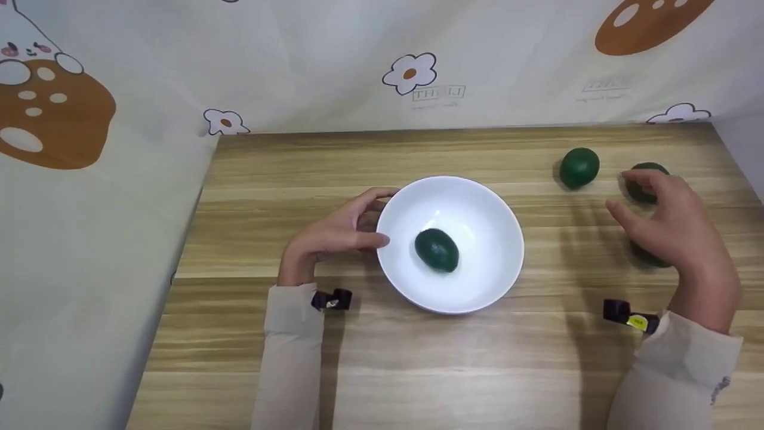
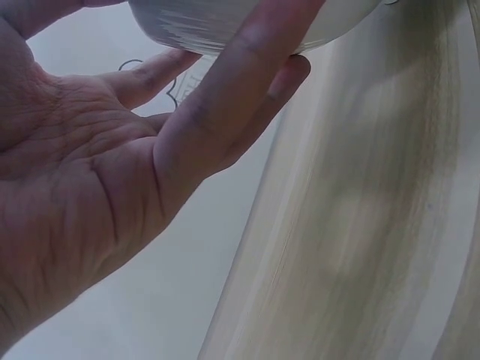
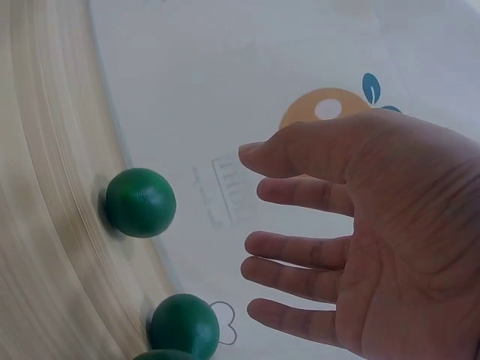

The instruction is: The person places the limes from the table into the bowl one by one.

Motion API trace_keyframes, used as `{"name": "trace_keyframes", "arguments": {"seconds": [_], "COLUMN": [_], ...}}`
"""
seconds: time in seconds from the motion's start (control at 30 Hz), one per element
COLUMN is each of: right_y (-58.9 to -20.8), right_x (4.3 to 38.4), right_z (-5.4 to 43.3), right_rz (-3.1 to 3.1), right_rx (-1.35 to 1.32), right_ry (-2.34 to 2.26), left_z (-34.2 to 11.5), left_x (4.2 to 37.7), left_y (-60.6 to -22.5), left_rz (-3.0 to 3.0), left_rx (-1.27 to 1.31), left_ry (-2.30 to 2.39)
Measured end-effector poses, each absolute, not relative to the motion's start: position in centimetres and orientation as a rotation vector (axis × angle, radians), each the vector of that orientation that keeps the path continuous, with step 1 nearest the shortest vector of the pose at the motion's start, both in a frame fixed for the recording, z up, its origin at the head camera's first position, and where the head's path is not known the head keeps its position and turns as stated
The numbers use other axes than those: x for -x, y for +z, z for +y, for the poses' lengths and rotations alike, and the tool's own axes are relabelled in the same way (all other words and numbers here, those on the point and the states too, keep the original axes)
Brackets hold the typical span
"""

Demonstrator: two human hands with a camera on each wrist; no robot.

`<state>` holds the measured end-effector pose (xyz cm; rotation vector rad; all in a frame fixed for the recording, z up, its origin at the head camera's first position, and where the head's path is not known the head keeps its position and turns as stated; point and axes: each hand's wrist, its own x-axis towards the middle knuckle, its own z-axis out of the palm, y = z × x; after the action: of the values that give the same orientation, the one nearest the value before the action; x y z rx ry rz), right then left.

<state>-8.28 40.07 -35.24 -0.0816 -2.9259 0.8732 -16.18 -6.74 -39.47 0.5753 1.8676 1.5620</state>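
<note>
A white bowl stands near the middle of the table with one dark green oval fruit inside. My left hand holds the bowl by its left side, thumb at the rim and fingers around the outer wall; the left wrist view shows fingers against the bowl's underside. At the right, my right hand hovers with fingers spread and nothing in its grasp. Beneath it are two green fruits, one partly covered by the fingers and another mostly hidden by the hand. A further green fruit lies to the left of them.
The wood-grain table meets a pale patterned sheet at the back and along the left. Small black cameras sit at both wrists, the left one beside the bowl and the right one over the table.
</note>
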Motion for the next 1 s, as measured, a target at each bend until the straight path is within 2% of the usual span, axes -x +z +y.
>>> {"name": "trace_keyframes", "arguments": {"seconds": [1.0], "right_y": [-36.8], "right_x": [7.2], "right_z": [42.6], "right_rz": [-3.108], "right_rx": [0.391], "right_ry": [0.775], "left_z": [-6.8], "left_x": [16.2], "left_y": [-39.8], "left_rz": [1.879], "left_rx": [-0.586], "left_ry": [1.555]}}
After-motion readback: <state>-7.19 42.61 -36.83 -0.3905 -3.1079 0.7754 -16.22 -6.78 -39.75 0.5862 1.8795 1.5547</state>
